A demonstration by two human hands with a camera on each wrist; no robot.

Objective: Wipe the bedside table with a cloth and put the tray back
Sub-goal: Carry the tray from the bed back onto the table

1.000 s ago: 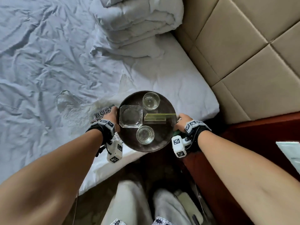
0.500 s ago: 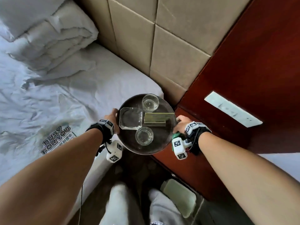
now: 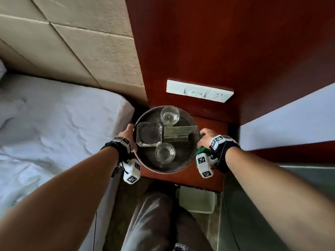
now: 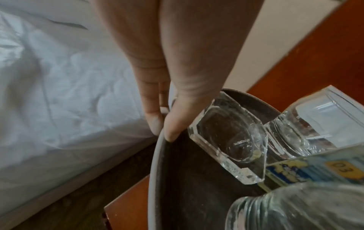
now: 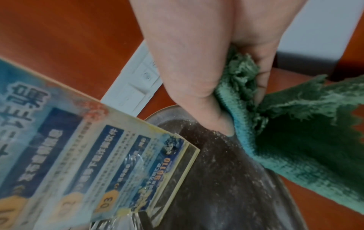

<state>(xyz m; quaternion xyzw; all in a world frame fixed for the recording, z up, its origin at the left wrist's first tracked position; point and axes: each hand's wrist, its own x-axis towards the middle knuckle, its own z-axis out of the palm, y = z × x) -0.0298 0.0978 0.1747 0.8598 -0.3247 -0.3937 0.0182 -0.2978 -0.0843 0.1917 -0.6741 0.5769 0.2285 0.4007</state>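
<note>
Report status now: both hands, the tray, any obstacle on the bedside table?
Left hand grips tray rim. Right hand grips opposite rim, green cloth bunched in fingers. Tray over bedside table. No obstacle seen.

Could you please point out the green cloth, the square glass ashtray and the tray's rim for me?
green cloth (image 5: pixel 291 137): right wrist view, on its hanging folds.
square glass ashtray (image 3: pixel 149 134): head view, on its round hollow.
tray (image 4: pixel 155 155): left wrist view, on its left rim.

Red-brown wooden bedside table (image 3: pixel 208 176) beside a white-sheeted bed (image 3: pixel 54 127), round dark metal tray (image 3: pixel 174 166) over its top (touching the wood or not, cannot tell), tray carrying two clear drinking glasses (image 3: pixel 170 115), square glass ashtray (image 3: pixel 149 134), printed card stand (image 3: pixel 179 133)
</note>
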